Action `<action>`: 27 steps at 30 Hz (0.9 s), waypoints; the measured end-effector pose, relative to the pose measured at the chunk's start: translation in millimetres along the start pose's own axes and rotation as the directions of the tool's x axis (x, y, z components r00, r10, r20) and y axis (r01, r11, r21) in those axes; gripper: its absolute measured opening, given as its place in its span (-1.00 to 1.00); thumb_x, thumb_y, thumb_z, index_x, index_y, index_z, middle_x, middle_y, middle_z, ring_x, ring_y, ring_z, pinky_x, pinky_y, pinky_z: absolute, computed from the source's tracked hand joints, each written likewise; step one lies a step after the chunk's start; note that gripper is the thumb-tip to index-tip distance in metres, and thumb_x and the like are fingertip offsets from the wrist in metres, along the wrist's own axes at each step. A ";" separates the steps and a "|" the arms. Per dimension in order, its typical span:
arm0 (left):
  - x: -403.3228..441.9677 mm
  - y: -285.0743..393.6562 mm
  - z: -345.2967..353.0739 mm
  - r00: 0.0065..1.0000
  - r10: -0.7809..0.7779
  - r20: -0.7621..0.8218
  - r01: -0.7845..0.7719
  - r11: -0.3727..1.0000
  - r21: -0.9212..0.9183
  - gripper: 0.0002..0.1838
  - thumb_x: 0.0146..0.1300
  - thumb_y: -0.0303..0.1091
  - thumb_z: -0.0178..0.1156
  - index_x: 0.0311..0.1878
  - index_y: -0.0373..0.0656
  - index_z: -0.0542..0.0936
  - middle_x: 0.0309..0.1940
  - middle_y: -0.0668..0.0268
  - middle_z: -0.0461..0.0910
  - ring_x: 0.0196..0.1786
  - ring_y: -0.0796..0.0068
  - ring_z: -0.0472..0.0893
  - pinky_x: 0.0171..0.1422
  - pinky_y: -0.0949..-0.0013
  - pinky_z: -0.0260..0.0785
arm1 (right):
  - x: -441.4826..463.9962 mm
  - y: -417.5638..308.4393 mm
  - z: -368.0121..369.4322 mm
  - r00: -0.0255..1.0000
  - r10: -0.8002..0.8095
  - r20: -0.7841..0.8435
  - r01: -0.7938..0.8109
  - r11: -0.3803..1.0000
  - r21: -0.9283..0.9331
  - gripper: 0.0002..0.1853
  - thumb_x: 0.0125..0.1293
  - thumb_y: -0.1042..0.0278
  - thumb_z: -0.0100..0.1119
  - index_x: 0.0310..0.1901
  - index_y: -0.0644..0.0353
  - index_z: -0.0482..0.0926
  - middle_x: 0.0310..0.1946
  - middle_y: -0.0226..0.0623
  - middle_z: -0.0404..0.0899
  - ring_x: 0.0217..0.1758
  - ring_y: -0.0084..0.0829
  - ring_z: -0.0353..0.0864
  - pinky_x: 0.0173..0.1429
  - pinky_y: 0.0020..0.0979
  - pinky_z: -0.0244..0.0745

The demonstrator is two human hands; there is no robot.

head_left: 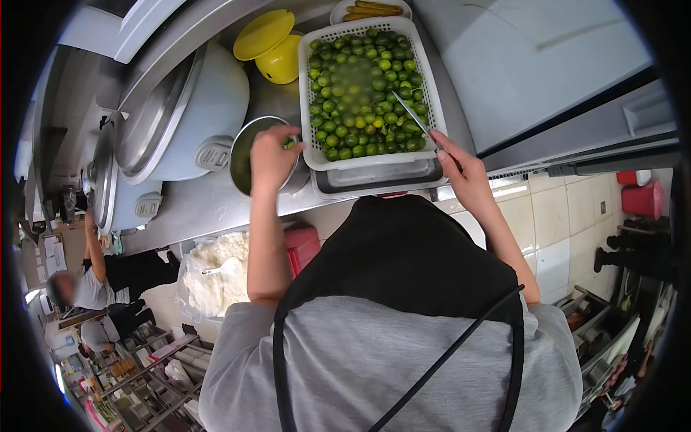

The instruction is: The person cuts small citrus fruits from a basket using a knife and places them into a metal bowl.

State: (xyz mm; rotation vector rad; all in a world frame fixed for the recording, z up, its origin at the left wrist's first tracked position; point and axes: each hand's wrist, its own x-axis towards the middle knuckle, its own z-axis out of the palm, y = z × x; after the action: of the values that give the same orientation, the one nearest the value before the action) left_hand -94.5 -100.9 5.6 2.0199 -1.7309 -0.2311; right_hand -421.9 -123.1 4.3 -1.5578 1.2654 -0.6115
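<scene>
A white perforated basket (312, 153) is heaped with small green limes (350, 139), a few of them yellowish. My right hand (461, 167), at the basket's right edge, is closed round the handle of a knife (412, 112). Its blade slants up and left over the fruit. Over the mouth of a round metal pot (242, 164), left of the basket, is my left hand (272, 160). Its fingers are bent, and a bit of green that looks like a lime shows between thumb and fingertips. Most of the pot's inside is hidden by that hand.
Beneath the basket is a metal tray (378, 177) at the counter's front edge. Large lidded cookers (216, 93) stand left, with a yellow container (277, 57) behind the pot. A tub of white stuff (216, 277) sits below the counter. Another person (108, 284) is at far left.
</scene>
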 end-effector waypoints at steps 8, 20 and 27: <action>10.7 52.9 93.5 0.983 0.072 0.166 -0.132 0.912 0.389 -0.77 -0.08 -0.32 0.33 -0.30 -0.16 0.61 -0.27 0.17 0.57 -0.05 0.21 0.53 -0.09 0.18 0.46 | 3.0 -8.2 14.5 0.940 -0.326 -0.096 0.327 0.945 -0.012 -0.64 0.34 0.37 0.01 0.17 0.12 0.42 0.00 -0.12 0.55 -0.09 -0.32 0.61 -0.01 -0.47 0.42; 19.4 51.8 71.8 0.920 0.014 0.392 0.342 0.463 -0.818 -0.73 0.18 -0.43 0.22 -0.07 -0.35 0.53 -0.23 0.26 0.59 -0.17 0.52 0.59 -0.06 0.46 0.48 | -2.1 -7.5 21.7 0.976 -0.219 -0.018 0.219 0.966 0.140 -0.65 0.37 0.32 -0.05 0.16 0.16 0.41 0.01 -0.08 0.54 -0.01 -0.28 0.59 0.06 -0.43 0.40; 11.5 70.2 60.4 0.981 -0.063 0.183 0.191 0.172 -0.966 -0.68 0.19 -0.53 0.18 0.03 -0.34 0.49 -0.18 0.30 0.55 -0.12 0.51 0.55 0.09 0.36 0.46 | 2.9 -2.0 32.3 0.954 -0.298 0.020 0.293 0.948 0.126 -0.65 0.37 0.32 -0.07 0.16 0.14 0.42 -0.04 -0.04 0.56 0.03 -0.21 0.57 0.09 -0.41 0.40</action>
State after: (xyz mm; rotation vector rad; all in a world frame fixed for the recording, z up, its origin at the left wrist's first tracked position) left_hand -179.9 -133.1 -13.7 1.0645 -0.8735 -1.2076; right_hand -392.8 -113.7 -6.6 -1.6613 0.9525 -0.8290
